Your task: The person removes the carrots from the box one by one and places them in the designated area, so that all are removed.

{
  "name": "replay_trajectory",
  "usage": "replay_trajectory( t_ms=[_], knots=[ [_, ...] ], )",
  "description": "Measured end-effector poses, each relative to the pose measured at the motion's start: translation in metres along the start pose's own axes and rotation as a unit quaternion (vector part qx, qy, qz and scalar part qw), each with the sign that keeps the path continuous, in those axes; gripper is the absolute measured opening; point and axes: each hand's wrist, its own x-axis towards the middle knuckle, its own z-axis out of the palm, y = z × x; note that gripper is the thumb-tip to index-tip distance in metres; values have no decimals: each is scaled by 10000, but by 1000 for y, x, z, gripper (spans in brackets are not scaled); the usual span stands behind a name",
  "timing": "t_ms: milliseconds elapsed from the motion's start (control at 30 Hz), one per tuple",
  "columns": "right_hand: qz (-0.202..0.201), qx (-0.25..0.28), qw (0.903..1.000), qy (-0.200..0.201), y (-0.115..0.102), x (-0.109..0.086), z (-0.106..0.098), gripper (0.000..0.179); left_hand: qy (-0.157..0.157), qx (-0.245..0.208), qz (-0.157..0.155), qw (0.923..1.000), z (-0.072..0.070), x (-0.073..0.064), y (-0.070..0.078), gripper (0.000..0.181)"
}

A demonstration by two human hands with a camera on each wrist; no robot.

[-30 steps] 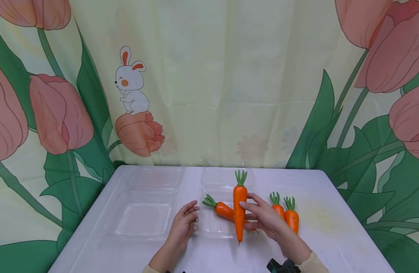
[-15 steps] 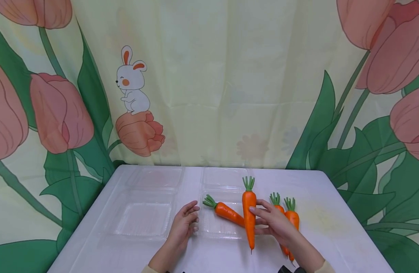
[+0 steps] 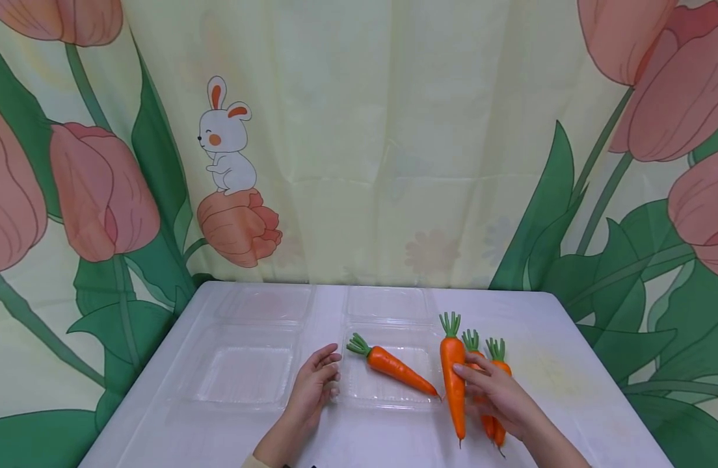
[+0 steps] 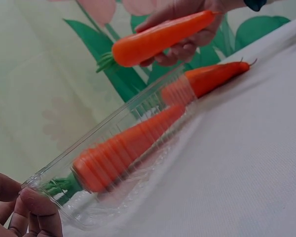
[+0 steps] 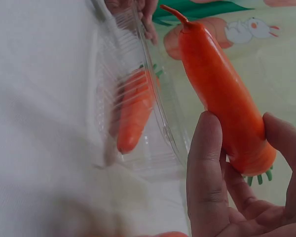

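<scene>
My right hand [image 3: 502, 393] holds an orange carrot [image 3: 452, 383] with a short green top, raised above the table just right of a clear plastic container. In the right wrist view, thumb and fingers grip the carrot [image 5: 222, 98] near its leafy end. Another carrot [image 3: 397, 367] lies slantwise in that open container [image 3: 365, 396], its green top toward the left. My left hand [image 3: 315, 383] is at the container's left side; in the left wrist view its fingertips pinch the rim corner. Two more carrots [image 3: 499, 370] lie on the table, partly behind my right hand.
A second clear container [image 3: 242, 377] stands open on the left, nothing visible inside. Both lids [image 3: 268, 304] lie folded back toward the rear edge. A white cloth [image 3: 570, 416] covers the table; a printed curtain [image 3: 359, 162] hangs behind it.
My right hand has moved rightward and slightly toward me with its carrot, away from over the container. The carrot in the container is now fully uncovered. My left hand has stayed put.
</scene>
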Motion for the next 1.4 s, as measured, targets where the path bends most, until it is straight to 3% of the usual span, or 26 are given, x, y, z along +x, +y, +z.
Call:
replay_trajectory(
  t_ms=[233, 767, 1133, 1400],
  knots=[
    [200, -317, 9988, 317, 8, -6, -23, 87, -43, 45, 2, 10000, 1, -1, 1, 51],
    [392, -305, 9979, 419, 32, -7, -72, 89, -1, 41, -33, 10000, 0, -1, 2, 50],
    [540, -47, 9970, 552, 45, 1, -85, 96, -43, 65, -29, 10000, -1, 1, 1, 51],
    [441, -103, 9974, 559, 42, 13, -91, 93, -8, 56, -56, 10000, 0, 1, 1, 50]
  ],
)
